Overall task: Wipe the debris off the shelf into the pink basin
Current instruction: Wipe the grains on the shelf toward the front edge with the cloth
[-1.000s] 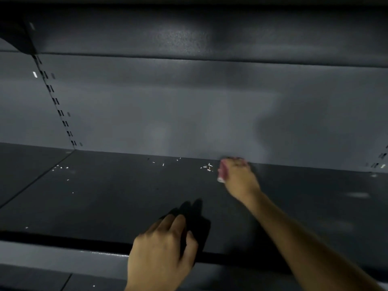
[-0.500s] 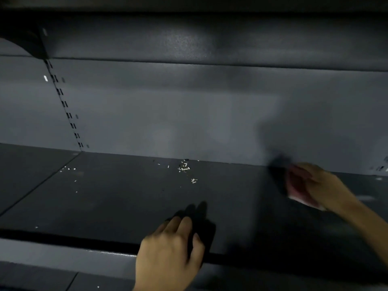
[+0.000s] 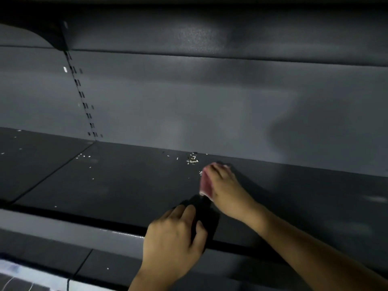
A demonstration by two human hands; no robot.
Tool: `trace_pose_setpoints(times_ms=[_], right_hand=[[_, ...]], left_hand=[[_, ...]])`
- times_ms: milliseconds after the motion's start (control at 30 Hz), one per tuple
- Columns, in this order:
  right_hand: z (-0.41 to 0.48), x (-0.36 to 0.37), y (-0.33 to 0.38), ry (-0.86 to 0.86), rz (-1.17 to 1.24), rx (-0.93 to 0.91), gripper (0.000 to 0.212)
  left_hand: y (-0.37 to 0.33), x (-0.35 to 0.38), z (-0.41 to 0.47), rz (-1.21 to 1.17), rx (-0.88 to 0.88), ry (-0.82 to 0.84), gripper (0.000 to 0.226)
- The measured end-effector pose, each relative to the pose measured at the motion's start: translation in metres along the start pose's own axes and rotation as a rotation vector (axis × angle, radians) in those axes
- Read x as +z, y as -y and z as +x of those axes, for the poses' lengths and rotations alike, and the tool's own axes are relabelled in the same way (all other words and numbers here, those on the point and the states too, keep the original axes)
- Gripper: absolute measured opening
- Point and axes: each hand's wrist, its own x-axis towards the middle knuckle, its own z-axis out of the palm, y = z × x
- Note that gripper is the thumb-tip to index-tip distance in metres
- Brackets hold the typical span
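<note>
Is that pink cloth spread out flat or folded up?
Folded up: the pink cloth shows as a compact pad gripped in the right hand, low on the shelf.

Dim, grainy view — soft glare above, motion blur, edges bowed.

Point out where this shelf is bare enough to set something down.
Widest bare stretch: the shelf right of the right hand, from back wall to front edge. Between the seam and the left hand, only stray flecks. Crowded: the debris heaped at the wall, just left of the cloth.
</note>
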Motion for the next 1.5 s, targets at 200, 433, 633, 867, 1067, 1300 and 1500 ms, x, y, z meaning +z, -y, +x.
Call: trace_pose_setpoints(times_ms=[200, 433, 633, 867, 1067, 1300, 1500], right_hand=[[0.007, -0.033, 0.000, -0.285, 0.358, 0.121, 0.048], [-0.031, -0.042, -0.076, 0.064, -0.110, 0.355, 0.059], [0.015, -0.018, -0.044, 0.029, -0.161, 0.294, 0.057], [0.086, 0.006, 0.033, 0.006, 0.020, 0.103, 0.035], [0.119, 0.024, 0.099, 0.052, 0.338, 0.082, 0.023], [0.047, -0.021, 0.044, -0.174, 0.397, 0.298, 0.033], [-0.006, -0.003, -0.010, 0.143, -0.167, 0.437, 0.055]], left_hand=[[0.001, -0.002, -0.004, -0.015, -0.003, -0.024, 0.020], [0.002, 0.001, -0.005, -0.032, 0.033, -0.076, 0.019], [0.028, -0.004, -0.005, -0.085, 0.214, -0.016, 0.018], [0.130, -0.049, 0.001, 0.036, 0.154, 0.028, 0.024], [0.152, -0.049, 0.004, -0.017, 0.208, 0.083, 0.025], [0.167, -0.054, 0.006, -0.217, 0.282, 0.143, 0.018], [0.160, -0.048, 0.006, -0.219, 0.289, 0.109, 0.018]])
